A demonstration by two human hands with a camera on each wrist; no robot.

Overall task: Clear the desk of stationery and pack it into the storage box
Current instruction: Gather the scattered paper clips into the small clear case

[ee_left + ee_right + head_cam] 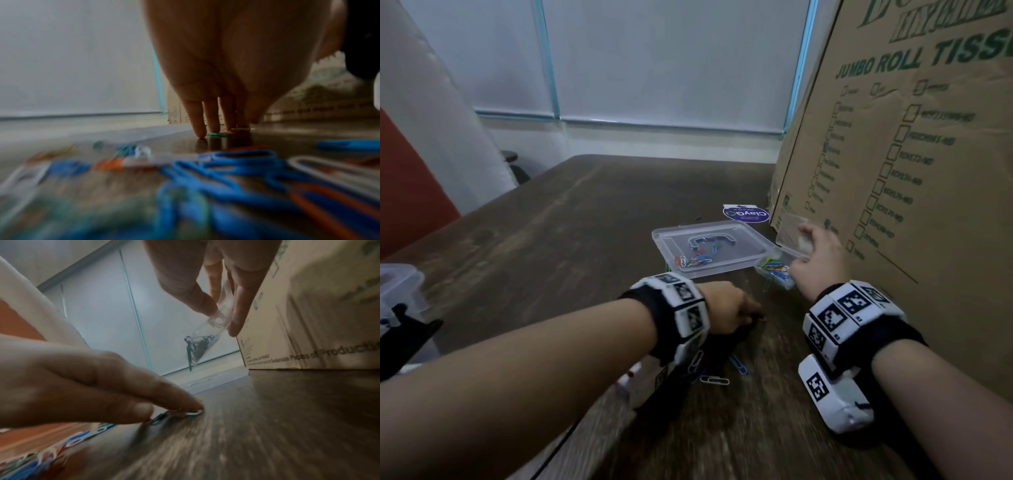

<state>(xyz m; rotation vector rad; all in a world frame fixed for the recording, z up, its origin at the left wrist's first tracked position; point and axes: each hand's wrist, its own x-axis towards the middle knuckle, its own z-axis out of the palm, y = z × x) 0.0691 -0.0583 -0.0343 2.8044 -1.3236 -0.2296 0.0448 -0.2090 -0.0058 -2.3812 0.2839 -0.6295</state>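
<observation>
My right hand (804, 246) pinches a small clear plastic case (774, 272) between thumb and fingers (236, 324). The case (216, 321) hangs tilted above the desk with coloured paper clips (197, 345) gathered in its lower end. My left hand (753, 313) points down at the dark wooden desk (585, 240). Its fairly straight fingertips (195, 405) touch loose paper clips (193, 413) lying flat there, green and pink ones (218, 134). More loose clips (714, 379) lie near my left wrist, blurred blue ones (226, 170) in the left wrist view.
A clear lid with a handle (664, 240) lies upside down mid-desk with several clips on it. A tall cardboard carton (911, 154) walls off the right side. A round blue sticker (745, 214) lies behind the lid. A clear storage box (397, 291) stands at the far left.
</observation>
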